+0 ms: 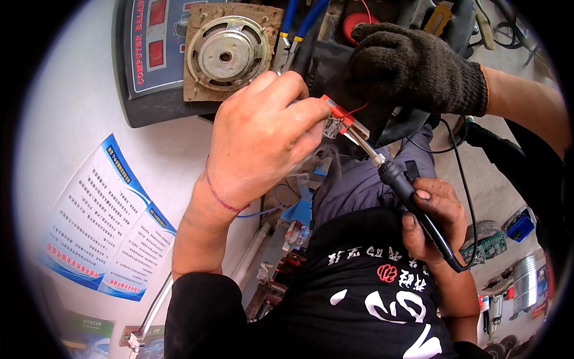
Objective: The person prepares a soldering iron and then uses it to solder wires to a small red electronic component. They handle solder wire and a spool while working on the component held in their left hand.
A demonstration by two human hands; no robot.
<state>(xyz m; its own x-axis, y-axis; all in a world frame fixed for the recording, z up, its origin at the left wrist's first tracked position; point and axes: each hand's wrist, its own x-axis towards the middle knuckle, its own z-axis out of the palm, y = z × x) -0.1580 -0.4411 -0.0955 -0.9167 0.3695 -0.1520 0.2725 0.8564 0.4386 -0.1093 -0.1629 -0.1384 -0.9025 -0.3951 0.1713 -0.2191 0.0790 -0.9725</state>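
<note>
Lower right, the right hand [445, 210] (bare) grips a soldering iron [406, 194].

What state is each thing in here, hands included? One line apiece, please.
Red piece: held, tilted.
Left hand: bare, pinching the red piece.
Soldering iron: tip near the red piece; apparently hot, smoke nearby.
Right hand: bare, closed around the soldering iron.
Other person's gloved hand: curled, contents unclear.
Speaker: mounted on a square board.
Pliers: lying beside the speaker.
Poster: printed side showing.

that's a black t-shirt [281, 326] they've got on, white lettering [426, 348] up front, grey trousers [353, 188], thin red string bracelet [222, 203].
</note>
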